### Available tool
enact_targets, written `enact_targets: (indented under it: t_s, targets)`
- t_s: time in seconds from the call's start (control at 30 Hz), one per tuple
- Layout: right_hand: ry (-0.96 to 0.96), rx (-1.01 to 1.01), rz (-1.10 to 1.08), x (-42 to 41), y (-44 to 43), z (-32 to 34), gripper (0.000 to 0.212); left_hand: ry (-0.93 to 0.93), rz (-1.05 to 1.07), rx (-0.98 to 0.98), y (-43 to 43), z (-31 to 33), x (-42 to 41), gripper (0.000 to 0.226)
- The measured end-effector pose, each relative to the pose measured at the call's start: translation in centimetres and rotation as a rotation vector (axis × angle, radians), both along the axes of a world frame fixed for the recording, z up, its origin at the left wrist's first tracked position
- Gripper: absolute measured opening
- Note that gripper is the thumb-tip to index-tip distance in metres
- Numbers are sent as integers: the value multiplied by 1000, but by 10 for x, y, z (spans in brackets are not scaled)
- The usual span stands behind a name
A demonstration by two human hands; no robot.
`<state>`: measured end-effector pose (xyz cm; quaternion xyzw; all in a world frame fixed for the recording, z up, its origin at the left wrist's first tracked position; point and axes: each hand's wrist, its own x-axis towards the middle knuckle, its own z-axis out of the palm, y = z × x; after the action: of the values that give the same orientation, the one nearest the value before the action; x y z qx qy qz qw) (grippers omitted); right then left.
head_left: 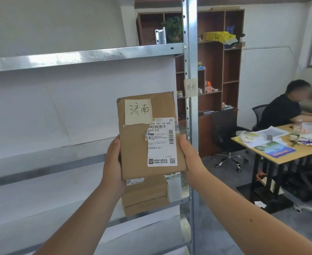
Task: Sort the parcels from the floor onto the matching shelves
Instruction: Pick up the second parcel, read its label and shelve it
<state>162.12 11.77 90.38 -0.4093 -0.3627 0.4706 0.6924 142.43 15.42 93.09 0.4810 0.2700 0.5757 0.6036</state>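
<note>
I hold a flat brown cardboard parcel (136,144) upright in front of the metal shelving. A cream handwritten note and a white shipping label are stuck on its face. My left hand (113,162) grips its left edge and my right hand (190,157) grips its right edge. A cream tag (190,87) with the same handwritten characters hangs on the shelf's upright post (190,52). Below the held parcel, a second brown box (146,197) rests at the right end of a shelf board (41,192).
Metal shelf levels (78,57) span the left half against a white wall. Behind the post stands a brown wooden bookcase (215,70) with clutter. At right, a person in black sits at a yellow desk (272,155) beside a black office chair (225,133).
</note>
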Motion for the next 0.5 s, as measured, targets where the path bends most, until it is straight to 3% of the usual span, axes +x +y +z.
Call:
enact_targets:
  t_s: [0.2,0.33,0.5]
  targets:
    - [-15,35,88,8,-1,-9,74,20,-6,-4,0,-5,1,41]
    - [-22,3,104,10,2,-14,94,18,-23,-20,-2,-8,0,42]
    - [-41,-25,86,10,7,-12,93,13,-11,-20,0,-10,-3,43]
